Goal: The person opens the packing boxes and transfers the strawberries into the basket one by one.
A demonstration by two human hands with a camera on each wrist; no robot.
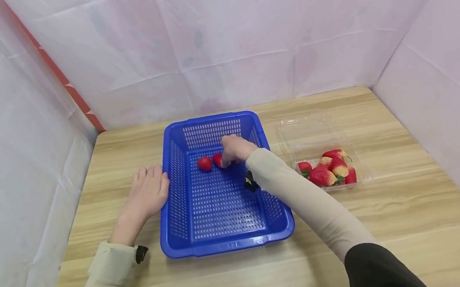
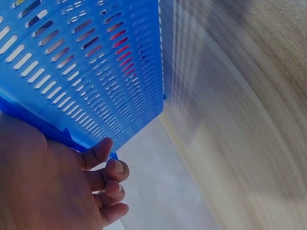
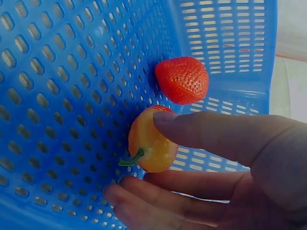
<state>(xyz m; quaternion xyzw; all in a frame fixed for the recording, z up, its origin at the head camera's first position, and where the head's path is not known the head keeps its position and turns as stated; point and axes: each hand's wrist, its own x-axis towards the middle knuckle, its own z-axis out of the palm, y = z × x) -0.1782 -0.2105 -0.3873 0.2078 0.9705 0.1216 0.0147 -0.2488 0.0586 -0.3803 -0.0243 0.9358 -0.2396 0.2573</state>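
Observation:
A blue plastic basket (image 1: 229, 246) with slotted walls and floor stands on the table. In its far half my right hand (image 1: 237, 149) reaches down and holds a strawberry (image 3: 152, 143) between thumb and fingers; the fruit is red and pale yellow with a green stem. Just beside it, a fully red strawberry (image 3: 183, 80) lies on the basket floor. My left hand (image 1: 148, 190) rests at the basket's left rim, its thumb against the edge. Seen in the left wrist view, the fingers (image 2: 116, 167) are loosely bent just past the rim.
Right of the basket, a clear plastic box (image 1: 305, 132) lies with its lid folded back, holding several strawberries (image 1: 323, 175). My right forearm passes over the basket's right rim. Pale cloth walls (image 1: 232, 39) enclose the wooden table (image 1: 391, 149) at the back and sides.

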